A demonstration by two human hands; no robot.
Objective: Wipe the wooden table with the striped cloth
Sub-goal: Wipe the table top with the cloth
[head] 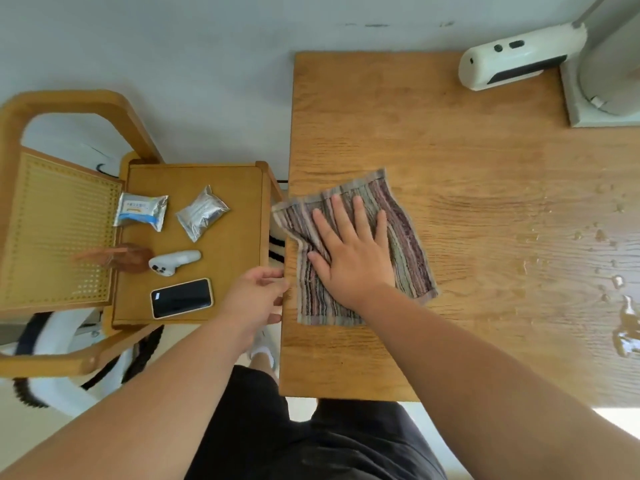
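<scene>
Ok, nearest: black shorts point(311, 445) and both bare forearms reaching forward. Wooden surface point(485, 168) runs from the lap away to a pale grey floor point(173, 64). Grain is visible, and water drops and a puddle point(620, 306) sit along its right side.

Left of it is a lower wooden side table point(235, 244) carrying a black phone point(181, 298), a white handheld device point(173, 262) and two foil packets point(202, 213). A cane-back chair point(59, 230) stands beyond that.

Striped cloth point(412, 251) lies flat on the left part of the surface, with its far-left corner hanging just over the left edge. Stripes, and seemingly the long axis, run near-to-far, with the far end leaning slightly left.

Right hand point(353, 258) is palm-down on the cloth's middle, flat, fingers straight and spread, pointing away. Left hand point(256, 299) is at the surface's left edge just beside the cloth, fingers curled. Can't tell whether it grips the edge or anything else.

Far right corner has a white oblong gadget point(519, 57) and a grey stand base point(602, 98).
</scene>
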